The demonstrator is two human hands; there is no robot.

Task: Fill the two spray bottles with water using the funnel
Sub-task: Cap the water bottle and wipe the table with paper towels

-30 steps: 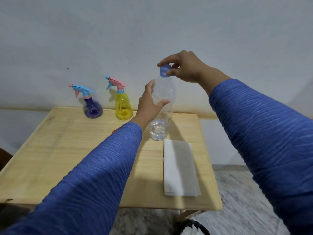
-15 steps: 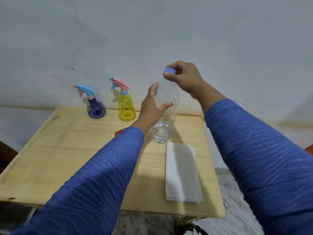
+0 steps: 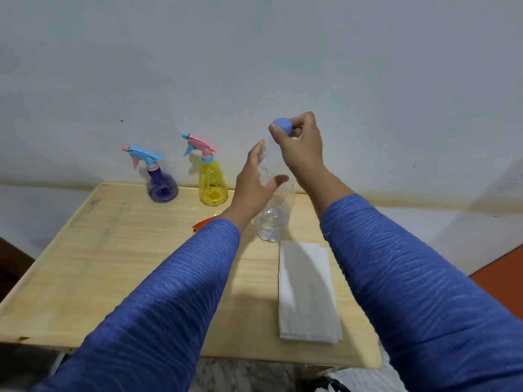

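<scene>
A clear water bottle (image 3: 271, 224) with a little water at its bottom stands on the wooden table (image 3: 113, 264). My left hand (image 3: 253, 185) wraps loosely around its left side, thumb across the front. My right hand (image 3: 302, 145) pinches the blue cap (image 3: 282, 125) at the bottle's top. A purple spray bottle (image 3: 161, 185) and a yellow spray bottle (image 3: 212, 182), both with their trigger heads on, stand at the table's back edge by the wall. A red funnel (image 3: 204, 223) peeks out from behind my left sleeve, mostly hidden.
A folded white cloth (image 3: 307, 292) lies on the table's right side, just in front of the water bottle. The wall (image 3: 254, 66) runs right behind the table. Marbled floor (image 3: 246, 376) shows below the front edge.
My right hand has turned around the cap, its fingers shifting from above it to its right side. My left hand has stayed at the bottle. The view has tilted slightly.
</scene>
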